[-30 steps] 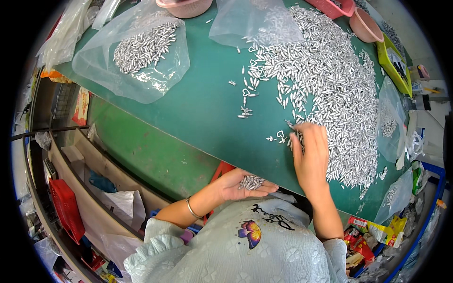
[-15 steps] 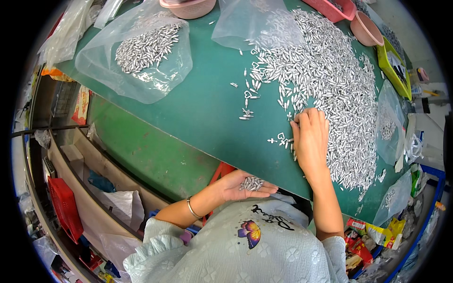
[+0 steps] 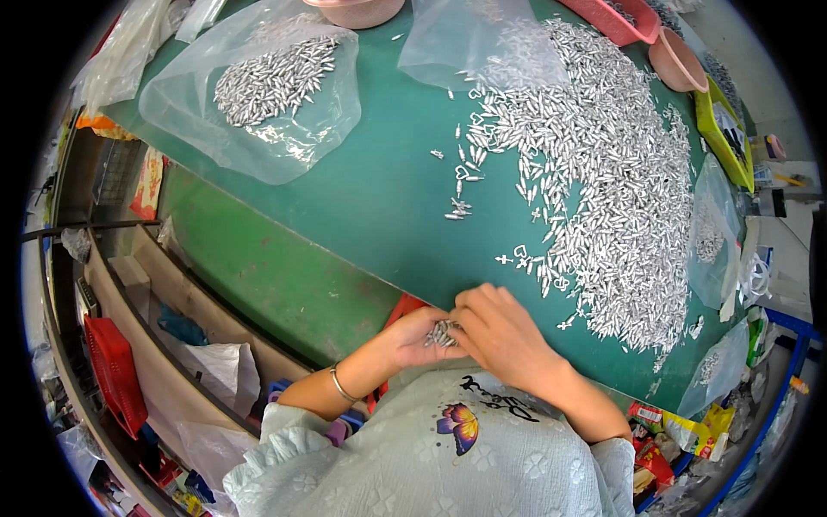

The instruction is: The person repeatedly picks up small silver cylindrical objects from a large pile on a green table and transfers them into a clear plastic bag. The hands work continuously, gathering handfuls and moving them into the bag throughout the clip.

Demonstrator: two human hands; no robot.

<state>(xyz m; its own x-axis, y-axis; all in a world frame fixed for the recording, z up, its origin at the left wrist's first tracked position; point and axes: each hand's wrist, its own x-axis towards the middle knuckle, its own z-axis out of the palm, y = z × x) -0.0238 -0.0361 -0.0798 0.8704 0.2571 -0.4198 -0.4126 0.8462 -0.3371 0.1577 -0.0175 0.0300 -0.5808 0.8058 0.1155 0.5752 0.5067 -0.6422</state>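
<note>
My left hand [image 3: 413, 341] is cupped palm up just off the table's front edge, holding a small pile of silver, spindle-shaped metal pieces [image 3: 440, 334]. My right hand [image 3: 504, 340] reaches over that palm with its fingers bent and drawn together at the pile; whatever is between its fingertips is hidden. A wide heap of the same silver pieces [image 3: 620, 198] spreads over the right part of the green table [image 3: 379, 198]. Along the heap's left edge lie a few loose ones, among them heart-shaped outlines [image 3: 519, 252] and a small cross-shaped piece [image 3: 504, 259].
A clear plastic bag [image 3: 323, 142] with more pieces lies at the far left, another bag [image 3: 431, 47] at the back. Pink baskets [image 3: 676, 60] and a yellow-green tray [image 3: 719, 133] line the far right. A shelf with a red basket [image 3: 116, 375] stands left.
My right hand has left the edge of the heap and come left and nearer, to my left palm. My left hand stays nearly in place, its fingers now partly covered.
</note>
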